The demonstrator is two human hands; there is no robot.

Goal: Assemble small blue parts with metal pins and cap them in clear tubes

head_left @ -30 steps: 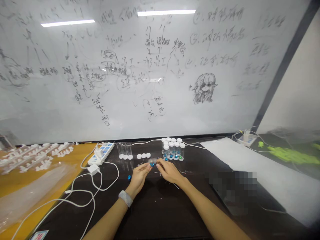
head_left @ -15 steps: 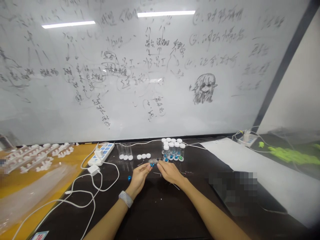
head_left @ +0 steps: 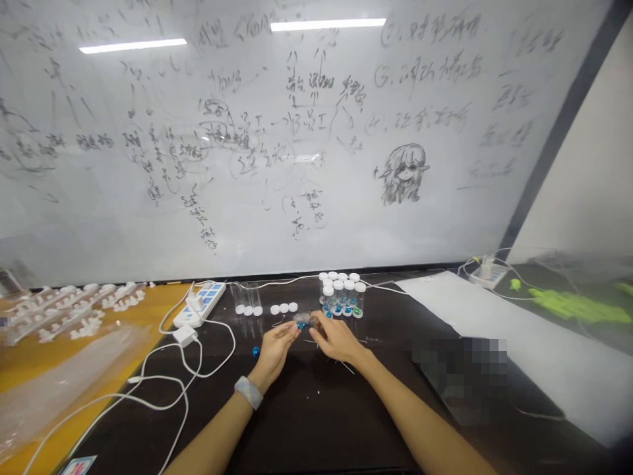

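A small blue piece (head_left: 301, 325) is pinched between the fingertips of my left hand (head_left: 275, 349). My right hand (head_left: 338, 338) is just to its right, thumb and forefinger parted around a small dark part whose shape is too small to make out. Behind my hands lies a small clear bag (head_left: 301, 317). On the dark table left of my left hand rests a blue ball-like piece (head_left: 256, 351). White-capped clear tubes (head_left: 339, 297), some with blue or green pieces inside, stand behind my right hand. Thin metal rods (head_left: 348, 367) lie near that hand.
Three white caps (head_left: 284, 308) and clear tubes (head_left: 248, 300) are at the back. A power strip (head_left: 202, 305) and white cables lie left, beside white plastic parts (head_left: 84, 303). On the right are a dark flat object (head_left: 475, 386) and white sheet (head_left: 558, 363).
The fingers of my right hand have spread, with the forefinger lifted away from the thumb. My left hand still pinches the blue piece in nearly the same place.
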